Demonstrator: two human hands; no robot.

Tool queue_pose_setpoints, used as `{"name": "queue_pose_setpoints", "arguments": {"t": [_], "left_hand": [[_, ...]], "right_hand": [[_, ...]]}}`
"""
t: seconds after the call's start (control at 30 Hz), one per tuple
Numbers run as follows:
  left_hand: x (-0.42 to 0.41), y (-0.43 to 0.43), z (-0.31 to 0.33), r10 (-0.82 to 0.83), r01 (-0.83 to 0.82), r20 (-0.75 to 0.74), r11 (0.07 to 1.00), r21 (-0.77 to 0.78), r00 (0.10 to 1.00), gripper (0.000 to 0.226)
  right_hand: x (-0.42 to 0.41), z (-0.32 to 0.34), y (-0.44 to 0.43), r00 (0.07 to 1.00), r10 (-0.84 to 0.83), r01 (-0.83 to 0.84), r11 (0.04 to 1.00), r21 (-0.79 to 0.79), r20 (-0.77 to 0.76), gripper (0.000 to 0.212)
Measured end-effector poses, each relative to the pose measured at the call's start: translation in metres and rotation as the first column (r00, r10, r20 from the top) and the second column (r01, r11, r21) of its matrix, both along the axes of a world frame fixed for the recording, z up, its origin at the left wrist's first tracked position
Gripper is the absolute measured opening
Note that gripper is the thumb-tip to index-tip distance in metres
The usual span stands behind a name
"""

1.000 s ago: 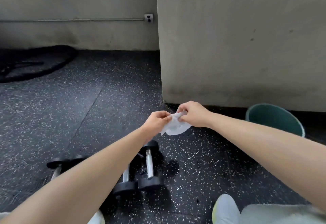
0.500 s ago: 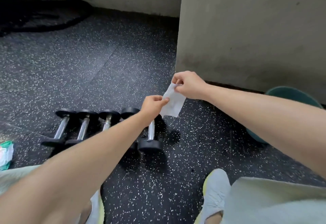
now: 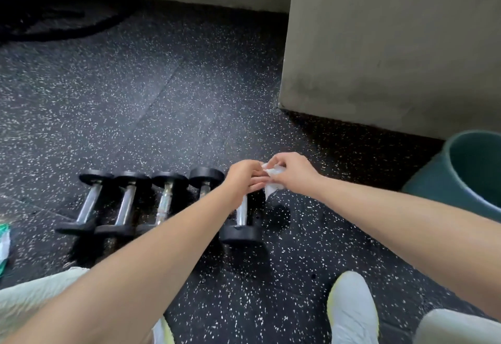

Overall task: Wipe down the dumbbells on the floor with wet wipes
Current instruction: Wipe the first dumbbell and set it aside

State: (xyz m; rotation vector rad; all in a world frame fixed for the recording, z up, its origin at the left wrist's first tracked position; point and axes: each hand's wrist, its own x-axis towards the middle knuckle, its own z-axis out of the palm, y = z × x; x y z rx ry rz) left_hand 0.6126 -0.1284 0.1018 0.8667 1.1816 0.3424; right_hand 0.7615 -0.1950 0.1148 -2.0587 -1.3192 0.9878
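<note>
Several small dumbbells with black heads and chrome handles lie side by side on the speckled black floor. The rightmost dumbbell (image 3: 240,216) lies partly under my left forearm; the leftmost dumbbell (image 3: 88,204) is fully in view. My left hand (image 3: 245,178) and my right hand (image 3: 291,171) meet just above the far end of the rightmost dumbbell. Both pinch a white wet wipe (image 3: 272,182), bunched between the fingers, with a corner hanging down. A green and white wipes pack (image 3: 4,246) shows at the left edge.
A teal bucket (image 3: 466,172) stands at the right, against a grey concrete wall (image 3: 393,45). A thick black rope (image 3: 67,15) lies coiled at the far left. My white shoe (image 3: 352,314) and pale trouser legs fill the bottom.
The view has tilted down and the dumbbell row has come into full sight. My hands came together and lower, and the wipe went from spread out to bunched.
</note>
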Motion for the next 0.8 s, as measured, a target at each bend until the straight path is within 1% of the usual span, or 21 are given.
{"name": "queue_pose_setpoints", "arguments": {"t": [0.03,0.07,0.13,0.17,0.23,0.3,0.37,0.43,0.5,0.57,0.63,0.7,0.8], "left_hand": [[-0.008,0.002,-0.014,-0.006,0.008,-0.044,0.999,0.037,0.999,0.024],[-0.017,0.004,-0.029,0.023,-0.016,-0.092,0.997,0.076,0.995,0.023],[-0.034,0.010,-0.052,0.127,-0.098,-0.179,0.982,0.160,0.976,0.020],[-0.044,0.013,-0.063,0.157,-0.110,-0.223,0.972,0.207,0.962,0.019],[-0.062,0.012,-0.084,0.144,-0.038,-0.336,0.953,0.302,0.931,0.020],[-0.081,0.005,-0.109,0.104,0.065,-0.453,0.937,0.343,0.886,0.021],[-0.089,-0.008,-0.124,0.090,0.131,-0.518,0.918,0.375,0.851,0.019],[-0.082,-0.017,-0.133,0.116,0.147,-0.545,0.898,0.416,0.830,0.019],[-0.070,-0.020,-0.138,0.163,0.071,-0.491,0.903,0.424,0.856,0.021],[-0.063,-0.021,-0.139,0.210,0.009,-0.468,0.906,0.423,0.859,0.023],[-0.065,-0.023,-0.142,0.228,0.006,-0.467,0.894,0.447,0.855,0.025],[-0.071,-0.028,-0.143,0.230,0.023,-0.432,0.862,0.506,0.872,0.025],[-0.077,-0.036,-0.143,0.234,0.085,-0.428,0.792,0.605,0.873,0.025]], "right_hand": [[-0.005,-0.015,0.002,0.999,-0.033,0.033,0.999,-0.022,-0.011,0.012],[-0.011,-0.032,0.004,0.998,-0.067,0.067,0.997,-0.040,0.000,0.018],[-0.023,-0.057,-0.001,0.988,-0.150,0.151,0.987,-0.045,0.021,0.031],[-0.031,-0.070,-0.003,0.982,-0.189,0.189,0.982,-0.027,0.004,0.034],[-0.046,-0.093,-0.010,0.969,-0.246,0.246,0.969,0.015,-0.027,0.035],[-0.061,-0.114,-0.012,0.954,-0.298,0.299,0.953,0.050,-0.035,0.034],[-0.070,-0.123,-0.008,0.933,-0.359,0.361,0.927,0.102,-0.031,0.027],[-0.076,-0.128,0.000,0.919,-0.395,0.389,0.905,0.174,0.000,0.021],[-0.078,-0.132,0.008,0.918,-0.392,0.368,0.900,0.233,0.066,0.019],[-0.079,-0.138,0.015,0.923,-0.369,0.327,0.902,0.281,0.110,0.021],[-0.081,-0.147,0.017,0.941,-0.315,0.269,0.919,0.287,0.126,0.019],[-0.086,-0.158,0.016,0.963,-0.203,0.153,0.954,0.258,0.179,0.016],[-0.088,-0.165,0.012,0.969,-0.083,0.031,0.976,0.217,0.231,0.024]]}}
